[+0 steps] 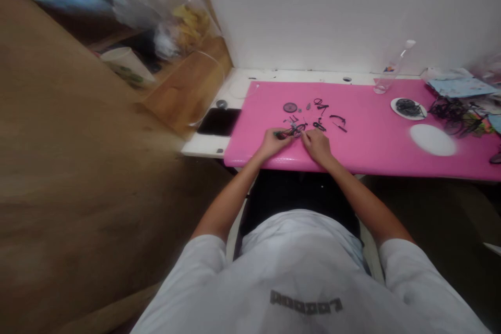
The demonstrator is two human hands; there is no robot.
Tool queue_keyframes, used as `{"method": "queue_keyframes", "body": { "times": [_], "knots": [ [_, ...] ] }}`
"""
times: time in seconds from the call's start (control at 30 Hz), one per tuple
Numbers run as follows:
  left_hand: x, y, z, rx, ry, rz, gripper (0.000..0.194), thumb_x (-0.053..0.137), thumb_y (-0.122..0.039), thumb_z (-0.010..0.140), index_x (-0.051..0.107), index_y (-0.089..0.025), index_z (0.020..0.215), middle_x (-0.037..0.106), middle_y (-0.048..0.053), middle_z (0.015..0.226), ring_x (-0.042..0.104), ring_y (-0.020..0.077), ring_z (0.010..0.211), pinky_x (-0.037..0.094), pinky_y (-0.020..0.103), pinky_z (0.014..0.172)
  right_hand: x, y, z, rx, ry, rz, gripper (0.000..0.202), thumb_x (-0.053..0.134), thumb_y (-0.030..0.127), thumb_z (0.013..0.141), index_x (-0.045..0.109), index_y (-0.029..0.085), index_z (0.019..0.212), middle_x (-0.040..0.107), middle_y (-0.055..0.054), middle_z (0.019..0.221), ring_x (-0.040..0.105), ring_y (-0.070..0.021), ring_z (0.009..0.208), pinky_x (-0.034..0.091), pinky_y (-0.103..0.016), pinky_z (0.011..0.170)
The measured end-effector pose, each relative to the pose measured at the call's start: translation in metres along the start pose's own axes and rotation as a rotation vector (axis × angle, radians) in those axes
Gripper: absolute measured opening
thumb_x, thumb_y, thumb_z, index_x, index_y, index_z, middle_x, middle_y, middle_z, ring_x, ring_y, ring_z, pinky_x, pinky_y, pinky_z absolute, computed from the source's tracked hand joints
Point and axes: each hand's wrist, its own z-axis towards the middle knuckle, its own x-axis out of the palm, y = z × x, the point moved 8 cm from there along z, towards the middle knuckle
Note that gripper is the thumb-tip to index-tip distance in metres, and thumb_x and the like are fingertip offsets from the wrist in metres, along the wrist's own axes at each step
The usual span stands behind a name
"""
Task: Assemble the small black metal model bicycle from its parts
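Both my hands meet over the pink mat near its front edge, around a small dark model with a spoked wheel (pixel 299 131) that looks like part of a miniature bicycle. My left hand (pixel 276 142) is closed on its left end, where a bit of green shows. From the right, my right hand (pixel 319 146) pinches at the wheel's edge; the fingertips are too small to make out exactly. Just beyond the hands lie a round dark disc (pixel 290 107), a black looped part (pixel 318 101), a short black piece (pixel 320 126) and a curved black strip (pixel 337 118).
The pink mat (pixel 376 146) covers the table. A black phone-like slab (pixel 219 121) lies left of it. To the right stand a clear bottle (pixel 391 70), a white plate (pixel 396 110) with black parts, a white oval (pixel 433 140) and a dark pile (pixel 454 115). A white wall rises behind.
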Motion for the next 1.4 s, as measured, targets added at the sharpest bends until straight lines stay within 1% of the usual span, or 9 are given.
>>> {"method": "queue_keyframes", "body": {
  "times": [0.07, 0.2, 0.27, 0.5, 0.57, 0.7, 0.8, 1.17, 1.4],
  "knots": [
    [-0.001, 0.001, 0.0, 0.007, -0.003, 0.007, 0.037, 0.094, -0.045, 0.082, 0.089, -0.016, 0.105, 0.087, 0.012, 0.102, 0.076, 0.0192, 0.083, 0.058, 0.031, 0.077, -0.001, -0.001, 0.0, 0.016, -0.006, 0.013, 0.046, 0.043, 0.043, 0.116, 0.071, 0.022, 0.085, 0.078, -0.013, 0.097, 0.066, -0.0301, 0.099, 0.048, -0.039, 0.079],
    [-0.001, 0.005, 0.001, 0.006, -0.002, 0.015, 0.037, 0.094, -0.044, 0.083, 0.089, -0.016, 0.106, 0.087, 0.012, 0.103, 0.076, 0.0191, 0.082, 0.057, 0.031, 0.075, -0.003, -0.002, 0.001, 0.017, -0.05, 0.077, 0.026, 0.059, 0.042, 0.108, 0.073, 0.023, 0.1, 0.079, -0.011, 0.103, 0.067, -0.0288, 0.099, 0.049, -0.037, 0.081],
    [-0.001, 0.005, 0.001, -0.004, -0.006, 0.011, 0.038, 0.094, -0.044, 0.083, 0.089, -0.016, 0.107, 0.087, 0.012, 0.103, 0.076, 0.0194, 0.083, 0.058, 0.031, 0.075, -0.004, -0.002, 0.0, 0.002, -0.064, 0.079, 0.021, 0.061, 0.039, 0.106, 0.072, 0.023, 0.1, 0.078, -0.01, 0.103, 0.066, -0.0286, 0.1, 0.049, -0.037, 0.08],
    [0.002, -0.004, -0.001, 0.002, 0.001, -0.014, 0.035, 0.093, -0.043, 0.084, 0.09, -0.016, 0.105, 0.087, 0.012, 0.104, 0.077, 0.0188, 0.084, 0.06, 0.032, 0.079, 0.001, -0.004, 0.001, 0.042, 0.009, -0.019, 0.045, 0.041, 0.043, 0.115, 0.067, 0.023, 0.085, 0.078, -0.013, 0.101, 0.066, -0.0298, 0.101, 0.045, -0.037, 0.077],
    [0.001, -0.005, -0.001, -0.004, -0.01, -0.011, 0.036, 0.094, -0.045, 0.082, 0.09, -0.015, 0.103, 0.087, 0.012, 0.103, 0.076, 0.0187, 0.083, 0.059, 0.031, 0.077, 0.0, -0.004, 0.001, 0.057, 0.0, -0.002, 0.042, 0.043, 0.045, 0.115, 0.068, 0.023, 0.088, 0.078, -0.013, 0.103, 0.066, -0.0299, 0.103, 0.046, -0.037, 0.079],
    [0.001, -0.004, -0.001, -0.023, -0.003, -0.006, 0.04, 0.096, -0.046, 0.08, 0.089, -0.015, 0.105, 0.087, 0.013, 0.103, 0.076, 0.0194, 0.084, 0.06, 0.031, 0.078, -0.005, -0.002, -0.001, 0.052, -0.039, 0.082, 0.021, 0.06, 0.043, 0.106, 0.068, 0.024, 0.102, 0.077, -0.009, 0.097, 0.067, -0.0285, 0.098, 0.047, -0.037, 0.079],
    [0.002, -0.004, -0.001, -0.02, 0.008, -0.019, 0.039, 0.096, -0.045, 0.08, 0.089, -0.015, 0.105, 0.087, 0.013, 0.103, 0.077, 0.0195, 0.084, 0.061, 0.032, 0.08, -0.008, 0.001, -0.002, 0.027, -0.059, 0.117, 0.014, 0.061, 0.038, 0.103, 0.067, 0.025, 0.101, 0.076, -0.008, 0.094, 0.066, -0.0276, 0.095, 0.047, -0.037, 0.078],
    [0.002, -0.008, -0.001, -0.021, -0.001, -0.004, 0.038, 0.096, -0.044, 0.08, 0.09, -0.016, 0.105, 0.087, 0.012, 0.104, 0.077, 0.0197, 0.085, 0.06, 0.032, 0.079, 0.0, -0.001, 0.001, 0.032, -0.01, 0.002, 0.041, 0.042, 0.043, 0.114, 0.069, 0.023, 0.09, 0.076, -0.013, 0.097, 0.065, -0.0305, 0.099, 0.046, -0.038, 0.077],
    [0.001, -0.005, 0.0, -0.016, 0.001, -0.012, 0.04, 0.096, -0.044, 0.08, 0.09, -0.014, 0.105, 0.087, 0.014, 0.103, 0.077, 0.0203, 0.085, 0.06, 0.032, 0.078, -0.002, -0.002, 0.0, 0.011, -0.059, 0.098, 0.017, 0.061, 0.038, 0.104, 0.07, 0.023, 0.103, 0.077, -0.009, 0.098, 0.067, -0.0285, 0.1, 0.048, -0.036, 0.079]
  ]
}}
